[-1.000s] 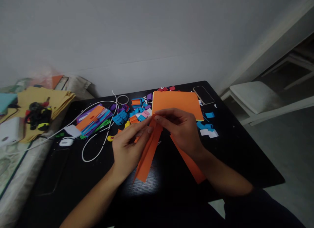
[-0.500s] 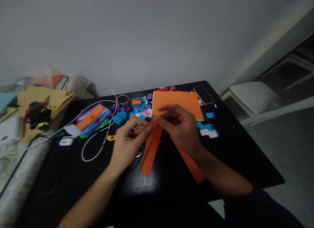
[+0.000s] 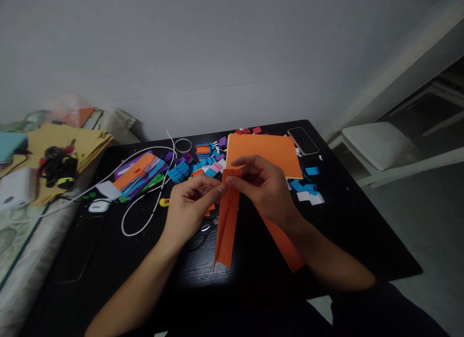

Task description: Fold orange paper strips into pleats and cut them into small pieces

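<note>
While the person sits close over the black table (image 3: 261, 279), both bare hands meet on a folded orange strip (image 3: 231, 226) of paper, its top end near the far orange sheet (image 3: 268, 151) and its long body slanting down towards the person over the dark tabletop, the crease running lengthwise. From where I stand, the left hand (image 3: 190, 201) pinches the strip's left edge between thumb and forefinger, the other fingers curled in towards the palm. The right hand (image 3: 266, 187) has its thumb pressed on the face of the strip just below the top, with the forefinger arched apart above; which finger backs the thumb I cannot tell. A second orange strip (image 3: 286, 245) lies partly under the right wrist, and dark-handled scissors (image 3: 203, 235) lie beside the left hand, partly hidden by it. Beyond the hands I see small folded blue pieces (image 3: 179, 171), a bundle of coloured strips (image 3: 141, 175) inside the loop of a white cable (image 3: 125, 221), and, by the far right corner, a phone (image 3: 303, 140)
</note>
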The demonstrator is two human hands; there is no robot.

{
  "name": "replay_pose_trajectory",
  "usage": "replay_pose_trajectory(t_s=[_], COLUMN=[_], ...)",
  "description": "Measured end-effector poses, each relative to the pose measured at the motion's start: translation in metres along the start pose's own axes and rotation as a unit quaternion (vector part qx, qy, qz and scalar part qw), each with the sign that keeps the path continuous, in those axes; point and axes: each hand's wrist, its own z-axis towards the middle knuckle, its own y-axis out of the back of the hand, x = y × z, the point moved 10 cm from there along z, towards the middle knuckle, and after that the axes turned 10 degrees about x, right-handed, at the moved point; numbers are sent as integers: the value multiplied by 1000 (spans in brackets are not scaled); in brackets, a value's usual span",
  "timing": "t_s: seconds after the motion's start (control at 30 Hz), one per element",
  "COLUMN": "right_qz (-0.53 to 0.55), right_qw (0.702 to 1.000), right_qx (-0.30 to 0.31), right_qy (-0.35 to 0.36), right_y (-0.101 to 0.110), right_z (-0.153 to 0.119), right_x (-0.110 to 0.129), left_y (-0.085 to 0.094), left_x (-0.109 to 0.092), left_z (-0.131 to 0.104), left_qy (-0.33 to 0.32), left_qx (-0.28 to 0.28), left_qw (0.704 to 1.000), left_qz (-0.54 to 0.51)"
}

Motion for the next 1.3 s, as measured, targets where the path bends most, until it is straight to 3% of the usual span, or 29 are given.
replay_pose_trajectory(t_s=[0.3, 0.43, 0.57, 0.67, 0.9, 1.1, 1.3], right_qz=[-4, 2, 24, -3, -40, -45, -9], right_qw=[1000, 1000, 997, 989, 985, 980, 970], right_qx=[10, 2, 66, 129, 133, 157, 202], right_qy=[13, 16, -27, -77, -103, -116, -138], right_y=[-4, -5, -18, -27, -24, -31, -38], right_z=[1, 1, 3, 2, 0, -1, -2], right_x=[1, -2, -11, -20, -27, -33, -42], left_y=[-6, -1, 9, 11, 10, 12, 40], left_x=[0, 1, -4, -5, 8, 3, -5], left_z=[5, 4, 2, 3, 9, 11, 11], left_qy=[28, 24, -11, -26, 17, 15, -12], left_qx=[54, 27, -26, -35, 13, 22, -47], left_qw=[998, 999, 1000, 999, 1000, 1000, 999], left_qz=[-1, -10, -5, -15, -22, 14, -8])
